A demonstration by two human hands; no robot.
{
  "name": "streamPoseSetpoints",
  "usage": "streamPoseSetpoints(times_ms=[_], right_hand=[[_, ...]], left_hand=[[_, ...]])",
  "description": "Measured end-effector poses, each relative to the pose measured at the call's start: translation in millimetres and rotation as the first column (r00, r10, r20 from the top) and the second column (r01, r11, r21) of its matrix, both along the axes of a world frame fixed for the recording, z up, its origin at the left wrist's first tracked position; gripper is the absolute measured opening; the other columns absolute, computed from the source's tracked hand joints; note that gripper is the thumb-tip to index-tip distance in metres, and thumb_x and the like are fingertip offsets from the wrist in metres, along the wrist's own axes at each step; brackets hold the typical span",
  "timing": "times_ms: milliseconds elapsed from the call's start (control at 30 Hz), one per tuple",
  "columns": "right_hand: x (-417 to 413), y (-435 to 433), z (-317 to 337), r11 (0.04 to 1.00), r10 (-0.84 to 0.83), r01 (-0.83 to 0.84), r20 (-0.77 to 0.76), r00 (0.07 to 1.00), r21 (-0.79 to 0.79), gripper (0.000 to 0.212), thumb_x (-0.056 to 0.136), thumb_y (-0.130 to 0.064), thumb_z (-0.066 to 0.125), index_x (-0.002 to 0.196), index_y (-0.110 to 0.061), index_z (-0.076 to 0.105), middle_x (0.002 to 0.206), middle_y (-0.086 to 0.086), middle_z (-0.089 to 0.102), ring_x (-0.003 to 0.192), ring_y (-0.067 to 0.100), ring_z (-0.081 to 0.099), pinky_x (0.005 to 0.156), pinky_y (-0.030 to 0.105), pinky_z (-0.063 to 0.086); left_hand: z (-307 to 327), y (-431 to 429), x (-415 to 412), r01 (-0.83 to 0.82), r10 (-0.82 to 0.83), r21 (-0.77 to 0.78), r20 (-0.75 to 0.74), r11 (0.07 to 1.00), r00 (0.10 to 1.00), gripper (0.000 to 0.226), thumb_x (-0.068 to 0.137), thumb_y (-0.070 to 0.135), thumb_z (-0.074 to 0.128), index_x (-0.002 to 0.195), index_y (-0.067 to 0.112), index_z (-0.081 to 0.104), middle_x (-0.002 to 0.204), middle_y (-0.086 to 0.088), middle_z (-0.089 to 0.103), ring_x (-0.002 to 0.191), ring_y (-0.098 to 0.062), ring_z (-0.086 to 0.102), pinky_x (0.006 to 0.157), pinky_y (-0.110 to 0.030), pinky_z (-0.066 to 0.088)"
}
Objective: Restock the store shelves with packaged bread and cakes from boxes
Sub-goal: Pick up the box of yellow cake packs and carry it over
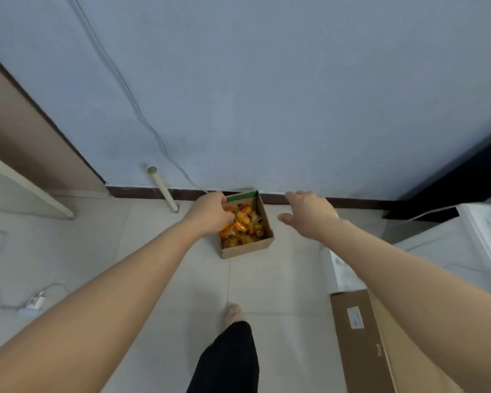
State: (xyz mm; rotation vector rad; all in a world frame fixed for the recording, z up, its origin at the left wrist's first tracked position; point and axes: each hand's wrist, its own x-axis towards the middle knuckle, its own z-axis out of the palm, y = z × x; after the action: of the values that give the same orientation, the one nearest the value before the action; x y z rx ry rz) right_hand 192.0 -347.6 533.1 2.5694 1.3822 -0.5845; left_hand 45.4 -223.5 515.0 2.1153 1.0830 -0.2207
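1. A large carton point(357, 336) was seen nearest, low at the right beneath the right forearm, and was not touched.
2. The left hand point(210, 214) was placed over the left rim of the small box point(247, 249), with its fingers curled down around orange packets point(245, 226).
3. The right hand point(309, 214) was held open with fingers spread and nothing grasped, just right of the box and apart from it.
4. The box was set on the floor straight ahead, against the skirting point(295, 197), with its long axis running away from the person. The left hand was judged the nearer.
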Motion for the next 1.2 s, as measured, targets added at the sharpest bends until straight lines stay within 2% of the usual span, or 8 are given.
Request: streamPoseSetpoints(times_ms=[333, 600, 733, 800, 900, 1000, 1067, 1200], right_hand=[[121, 124, -173, 0.996, -0.005, -0.004, -0.097, 0.995, -0.091, 0.046, 0.096, -0.038, 0.047, 0.132, -0.011, 0.042, 0.128, 0.010, 0.054, 0.118, 0.028, 0.050, 0.094, 0.039, 0.044], [169, 170, -382, 0.984, 0.057, -0.080, -0.145, 0.988, -0.158, 0.043, 0.093, -0.041, 0.052, 0.126, -0.014, 0.047, 0.118, 0.010, 0.057, 0.107, 0.028, 0.055, 0.082, 0.038, 0.047], [180, 176, -471, 0.982, 0.054, -0.082, -0.163, 0.985, -0.171, 0.045, 0.093, -0.039, 0.052, 0.129, -0.014, 0.043, 0.121, 0.011, 0.053, 0.113, 0.029, 0.051, 0.088, 0.041, 0.049], [187, 180, -505, 0.986, 0.036, -0.061, -0.158, 0.987, -0.157, 0.047, 0.093, -0.038, 0.053, 0.132, -0.015, 0.040, 0.126, 0.011, 0.051, 0.116, 0.031, 0.049, 0.091, 0.042, 0.047], [198, 184, -549, 0.989, -0.046, 0.025, -0.142, 0.989, -0.143, 0.055, 0.092, -0.035, 0.054, 0.138, -0.017, 0.031, 0.132, 0.013, 0.047, 0.119, 0.033, 0.047, 0.095, 0.045, 0.046], [206, 185, -580, 0.969, -0.220, 0.185, -0.226, 0.949, -0.165, 0.078, 0.091, -0.030, 0.057, 0.149, -0.019, 0.005, 0.137, 0.018, 0.042, 0.119, 0.037, 0.050, 0.094, 0.045, 0.048], [208, 186, -592, 0.931, -0.354, 0.303, -0.303, 0.885, -0.203, 0.082, 0.093, -0.026, 0.057, 0.149, -0.013, -0.002, 0.131, 0.020, 0.049, 0.110, 0.035, 0.057, 0.082, 0.037, 0.049], [220, 189, -607, 0.916, -0.390, 0.350, -0.231, 0.891, -0.196, 0.044, 0.095, -0.022, 0.055, 0.130, -0.002, 0.040, 0.110, 0.016, 0.057, 0.088, 0.027, 0.055, 0.068, 0.029, 0.043]], left_hand=[[-175, 98, 121, -0.154, 0.151, -0.047, -0.061, 0.987, 0.987, 0.036, 0.093, 0.020, 0.055, 0.127, 0.011, 0.051, 0.124, -0.007, 0.058, 0.111, -0.024, 0.057, 0.086, -0.031, 0.048], [-382, 137, 161, -0.286, 0.257, -0.106, -0.223, 0.952, 0.940, 0.016, 0.091, 0.022, 0.053, 0.104, 0.012, 0.058, 0.101, -0.010, 0.063, 0.090, -0.024, 0.060, 0.071, -0.029, 0.047], [-471, 145, 170, -0.374, 0.341, -0.065, -0.294, 0.925, 0.893, 0.040, 0.089, 0.027, 0.058, 0.125, 0.011, 0.048, 0.116, -0.011, 0.055, 0.102, -0.028, 0.056, 0.085, -0.036, 0.051], [-503, 146, 175, -0.434, 0.403, -0.014, -0.345, 0.901, 0.848, 0.055, 0.089, 0.028, 0.060, 0.136, 0.010, 0.036, 0.131, -0.014, 0.042, 0.118, -0.033, 0.047, 0.098, -0.042, 0.045], [-540, 147, 181, -0.526, 0.495, 0.015, -0.365, 0.850, 0.789, 0.074, 0.088, 0.025, 0.063, 0.145, 0.013, 0.018, 0.145, -0.015, 0.026, 0.131, -0.035, 0.033, 0.106, -0.046, 0.036], [-570, 151, 183, -0.689, 0.649, -0.058, -0.286, 0.723, 0.705, 0.091, 0.085, 0.019, 0.067, 0.149, 0.017, 0.003, 0.151, -0.014, 0.020, 0.134, -0.037, 0.032, 0.109, -0.048, 0.035], [-584, 154, 186, -0.761, 0.722, -0.117, -0.251, 0.639, 0.645, 0.095, 0.084, 0.018, 0.068, 0.150, 0.016, 0.000, 0.152, -0.014, 0.019, 0.134, -0.036, 0.033, 0.108, -0.045, 0.037], [-596, 159, 198, -0.834, 0.789, -0.138, -0.273, 0.534, 0.550, 0.099, 0.079, 0.032, 0.073, 0.148, 0.013, 0.005, 0.150, -0.012, 0.018, 0.134, -0.034, 0.033, 0.107, -0.042, 0.037]])
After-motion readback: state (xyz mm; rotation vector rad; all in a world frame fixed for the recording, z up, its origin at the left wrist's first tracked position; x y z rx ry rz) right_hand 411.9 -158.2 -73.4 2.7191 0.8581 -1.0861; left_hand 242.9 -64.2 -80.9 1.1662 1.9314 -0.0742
